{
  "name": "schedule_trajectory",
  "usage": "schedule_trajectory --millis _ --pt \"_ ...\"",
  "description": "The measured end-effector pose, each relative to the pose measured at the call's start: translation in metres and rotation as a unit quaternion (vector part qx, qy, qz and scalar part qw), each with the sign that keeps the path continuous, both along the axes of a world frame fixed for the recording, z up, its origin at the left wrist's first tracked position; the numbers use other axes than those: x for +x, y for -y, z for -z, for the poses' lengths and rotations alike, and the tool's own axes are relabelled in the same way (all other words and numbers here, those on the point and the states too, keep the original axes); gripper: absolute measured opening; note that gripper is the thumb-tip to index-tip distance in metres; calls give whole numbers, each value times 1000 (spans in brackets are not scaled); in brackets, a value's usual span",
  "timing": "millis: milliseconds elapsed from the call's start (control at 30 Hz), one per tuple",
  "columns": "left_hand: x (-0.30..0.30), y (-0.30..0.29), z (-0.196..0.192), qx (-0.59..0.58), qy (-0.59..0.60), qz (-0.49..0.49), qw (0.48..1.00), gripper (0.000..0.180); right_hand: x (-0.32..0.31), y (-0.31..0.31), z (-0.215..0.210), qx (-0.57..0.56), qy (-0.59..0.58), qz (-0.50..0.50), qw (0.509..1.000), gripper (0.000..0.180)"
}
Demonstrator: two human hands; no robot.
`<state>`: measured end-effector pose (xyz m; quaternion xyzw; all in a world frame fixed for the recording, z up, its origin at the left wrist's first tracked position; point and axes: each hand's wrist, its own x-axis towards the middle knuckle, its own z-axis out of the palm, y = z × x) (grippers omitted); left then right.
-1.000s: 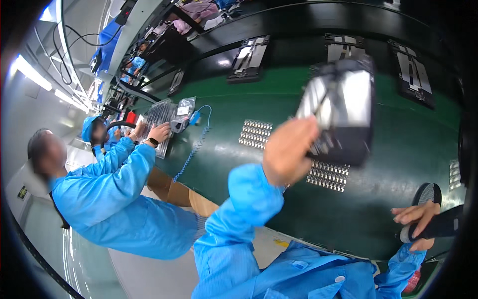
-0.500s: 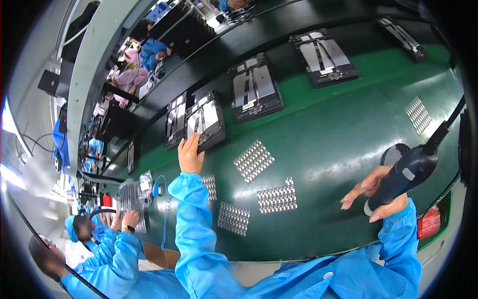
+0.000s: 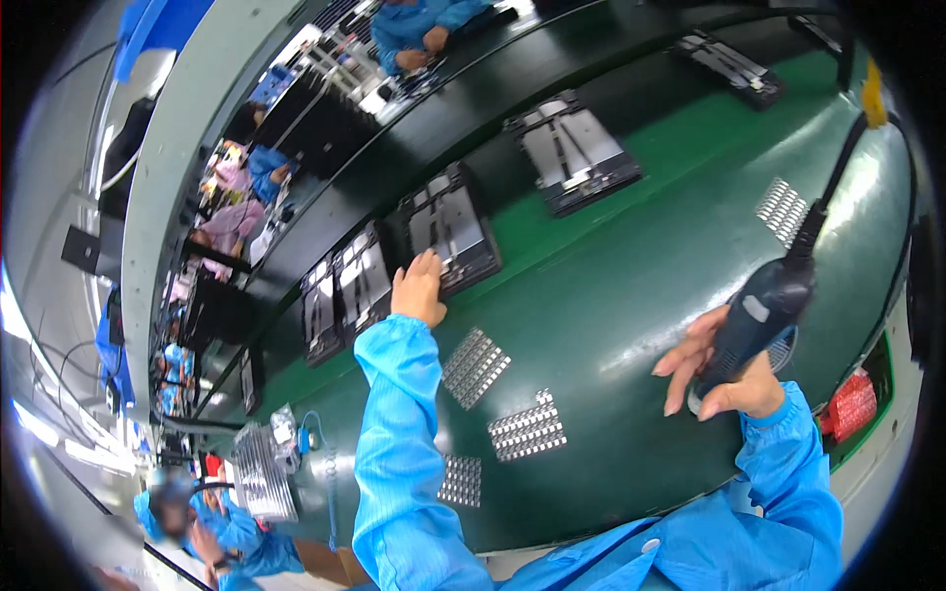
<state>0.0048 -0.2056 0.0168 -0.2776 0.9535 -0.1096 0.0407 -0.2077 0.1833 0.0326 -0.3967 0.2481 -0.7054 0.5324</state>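
My left hand (image 3: 419, 289) is at the near left corner of a flat tablet-like device (image 3: 448, 231) with silver panels and dark strips. Its fingers are fairly straight and hold nothing I can see. My right hand (image 3: 741, 384) is wrapped round a black corded handheld tool (image 3: 754, 313), tilted, pale-rimmed end down above the table. Part of a round object (image 3: 782, 350) shows behind the tool. Between my hands lie sheets of small silver pieces, one close to my left sleeve (image 3: 476, 367) and another nearer the middle (image 3: 528, 426).
More such devices stand in a row, including one farther right (image 3: 572, 153). Another silver sheet (image 3: 783, 212) lies far right. The tool's cord (image 3: 841, 163) rises there. A red wrapped bundle (image 3: 847, 406) sits by the right edge. Co-workers sit at left, near a ribbed clear stack (image 3: 264, 475).
The view has shifted, so the row of devices appears lower and more to the left. My left hand has moved from one device to the one on its right. My right hand still holds the tool.
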Motion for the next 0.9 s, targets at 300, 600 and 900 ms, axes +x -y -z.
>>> schedule_trajectory --millis 300,600,900 --pt "-20 1 -44 -175 -368 44 912 35 -15 -4 -21 22 -53 37 998 89" --pt "3 -154 -93 -162 -439 145 872 26 -27 -17 -39 49 -71 139 986 90" --pt "1 -298 -52 79 -188 223 953 45 -80 -47 -29 -32 -135 409 902 46"
